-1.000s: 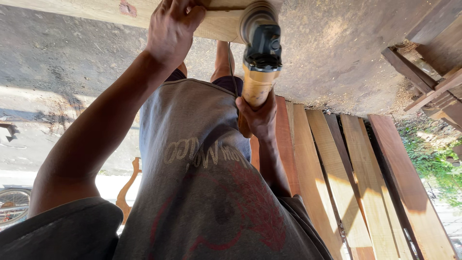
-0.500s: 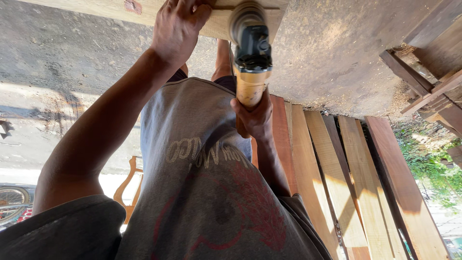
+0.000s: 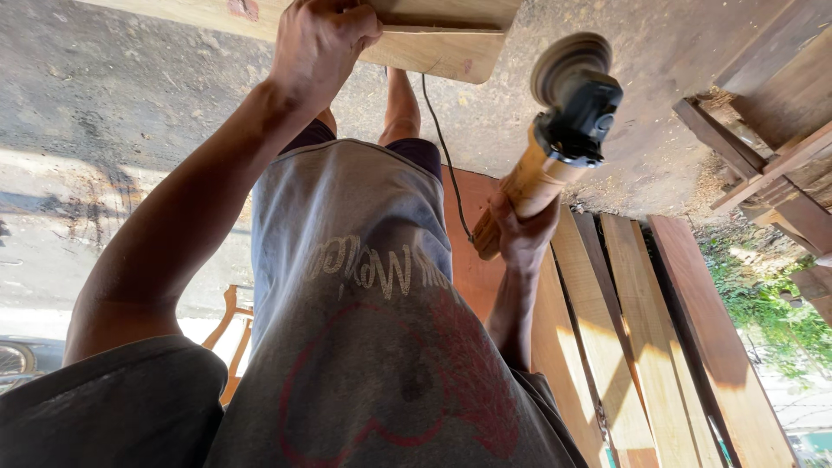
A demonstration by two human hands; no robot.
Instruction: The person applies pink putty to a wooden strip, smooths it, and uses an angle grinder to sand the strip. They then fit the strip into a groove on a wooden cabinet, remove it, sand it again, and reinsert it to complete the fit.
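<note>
My left hand (image 3: 321, 39) grips the edge of a pale wooden board (image 3: 442, 43) with a rounded corner, held low in front of my legs. My right hand (image 3: 520, 234) is closed around the tan handle of an angle grinder (image 3: 568, 113) with a black head and a round sanding disc. The disc sits to the right of the board and clear of it. The grinder's black cord (image 3: 442, 147) trails down past my grey shirt.
Several long planks (image 3: 624, 347) lie side by side on the ground at the right. A dark wooden furniture frame (image 3: 763, 165) stands at the far right with sawdust around it. A carved wooden piece (image 3: 234, 338) and a bicycle wheel (image 3: 13, 360) are at the left.
My right hand has swung the grinder to the right, off the board's end. My left hand keeps its hold on the board.
</note>
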